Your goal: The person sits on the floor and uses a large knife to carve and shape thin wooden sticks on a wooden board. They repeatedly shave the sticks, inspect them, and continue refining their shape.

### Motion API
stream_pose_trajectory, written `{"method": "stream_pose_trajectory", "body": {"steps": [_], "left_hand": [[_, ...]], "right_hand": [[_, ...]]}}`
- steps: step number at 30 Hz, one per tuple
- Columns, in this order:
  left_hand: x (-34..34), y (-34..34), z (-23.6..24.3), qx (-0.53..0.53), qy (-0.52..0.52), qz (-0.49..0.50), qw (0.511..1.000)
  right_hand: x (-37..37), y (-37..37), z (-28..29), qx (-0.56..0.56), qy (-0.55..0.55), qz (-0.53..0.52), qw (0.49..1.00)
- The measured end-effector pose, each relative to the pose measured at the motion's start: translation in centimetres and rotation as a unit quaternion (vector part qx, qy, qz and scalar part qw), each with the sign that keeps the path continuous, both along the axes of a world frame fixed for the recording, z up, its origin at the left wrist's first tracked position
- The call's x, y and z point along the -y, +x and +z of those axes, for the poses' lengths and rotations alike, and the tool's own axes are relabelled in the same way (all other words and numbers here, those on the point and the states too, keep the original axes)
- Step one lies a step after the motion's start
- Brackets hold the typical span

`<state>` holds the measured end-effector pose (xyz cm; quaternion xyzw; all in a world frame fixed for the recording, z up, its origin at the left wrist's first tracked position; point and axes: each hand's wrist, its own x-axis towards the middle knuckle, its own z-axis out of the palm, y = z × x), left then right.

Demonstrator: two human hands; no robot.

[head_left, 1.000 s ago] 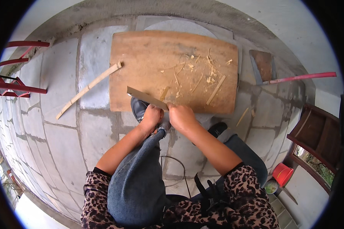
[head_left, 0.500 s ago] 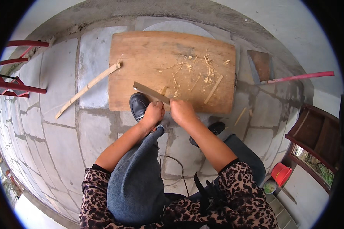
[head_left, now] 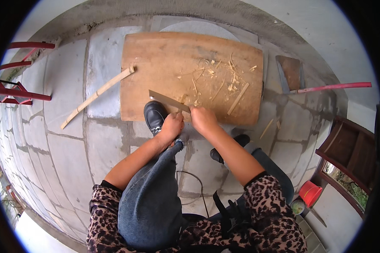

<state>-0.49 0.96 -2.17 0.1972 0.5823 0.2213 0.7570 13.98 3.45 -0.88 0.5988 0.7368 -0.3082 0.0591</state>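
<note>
My right hand [head_left: 202,119] is closed on a long flat blade [head_left: 166,98], which points up and to the left over the wooden board [head_left: 156,59]. My left hand [head_left: 173,124] is closed round a thin bamboo strip [head_left: 183,99], whose upper end shows just under the blade; the rest is mostly hidden by my fingers. My left shoe [head_left: 153,111] rests at the board's near edge, beside my left hand. Curly shavings [head_left: 232,86] and a short bamboo slat [head_left: 237,98] lie on the right half of the board.
A long bamboo piece [head_left: 95,95] leans across the board's left edge onto the stone floor. Red metal racks [head_left: 23,93] stand at far left. A dark pan with a pink handle [head_left: 333,86] lies at right, with a dark wooden piece [head_left: 344,149] and a red bucket [head_left: 309,194] nearer me.
Both my hands and the blade have moved slightly up and to the right, away from me along the board. More of my left shoe shows than a second ago.
</note>
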Motion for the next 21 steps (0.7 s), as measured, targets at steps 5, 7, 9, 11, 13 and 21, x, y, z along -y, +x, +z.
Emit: {"method": "stream_pose_trajectory", "body": {"steps": [5, 7, 9, 11, 13, 21], "left_hand": [[-0.8, -0.9, -0.2, 0.008, 0.018, 0.017, 1.0], [-0.5, -0.8, 1.3, 0.0, -0.007, 0.036, 0.999], [0.3, -0.8, 0.4, 0.015, -0.013, 0.006, 1.0], [-1.3, 0.4, 0.8, 0.037, 0.002, -0.028, 0.999], [-1.5, 0.1, 0.7, 0.027, 0.01, -0.025, 0.999], [-0.5, -1.2, -2.0, -0.089, 0.095, -0.068, 0.989]], "right_hand": [[-0.1, -1.8, 1.6, 0.052, 0.012, 0.06, 0.997], [0.6, -1.3, 1.2, 0.024, -0.009, 0.049, 0.998], [0.5, -1.0, 0.1, 0.023, -0.021, 0.011, 0.999], [-1.1, 1.4, -3.0, 0.072, -0.024, 0.002, 0.997], [-1.8, 1.7, -3.5, 0.083, -0.037, -0.008, 0.996], [0.6, -0.5, 0.5, -0.022, 0.017, 0.007, 1.0]]}}
